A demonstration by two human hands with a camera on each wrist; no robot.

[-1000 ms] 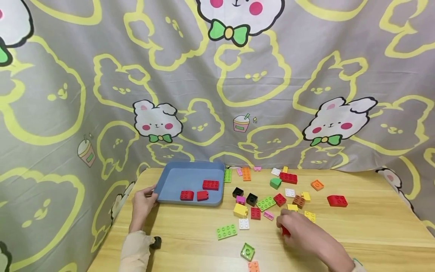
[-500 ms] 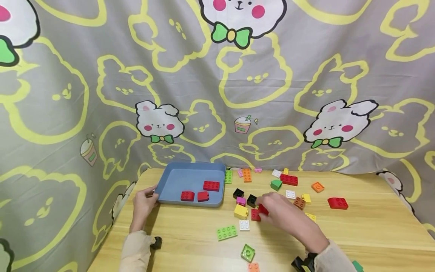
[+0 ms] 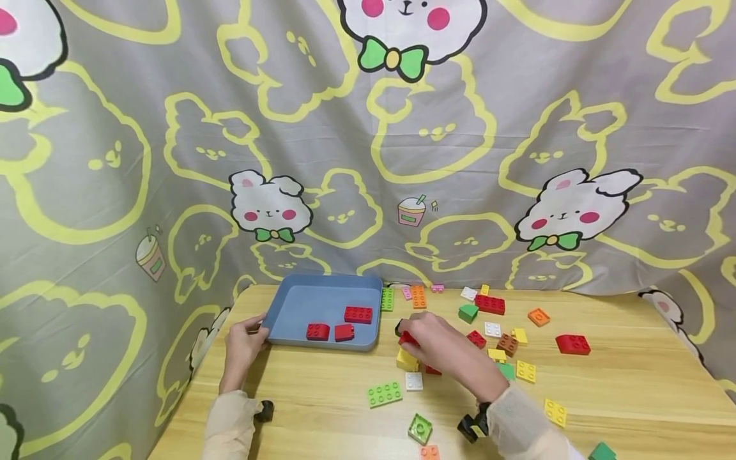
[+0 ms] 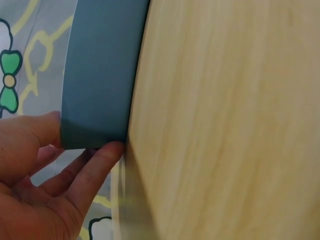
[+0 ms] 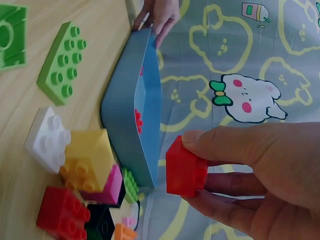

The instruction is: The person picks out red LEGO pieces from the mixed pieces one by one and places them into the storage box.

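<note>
My left hand (image 3: pixel 244 350) grips the left corner of a shallow blue tray (image 3: pixel 313 308); in the left wrist view the thumb is at the rim and the fingers at the lower edge. Three red toy bricks (image 3: pixel 358 314) lie inside the tray. My right hand (image 3: pixel 448 350) pinches a red toy brick (image 5: pixel 181 167) between thumb and fingers. It is above the loose bricks, right of the tray. Beneath the hand, a yellow brick (image 3: pixel 407 360) and another red brick (image 5: pixel 61 212) are partly covered in the head view.
Several loose bricks lie right of the tray, including a lime-green one (image 3: pixel 384 394), a white one (image 3: pixel 414 381) and a curved red one (image 3: pixel 572 345). A patterned curtain (image 3: pixel 356 140) hangs behind the wooden table (image 3: pixel 322 409).
My right hand has lifted the red brick and carried it leftward over the other bricks, toward the tray. My left hand keeps its grip on the tray, which stays put.
</note>
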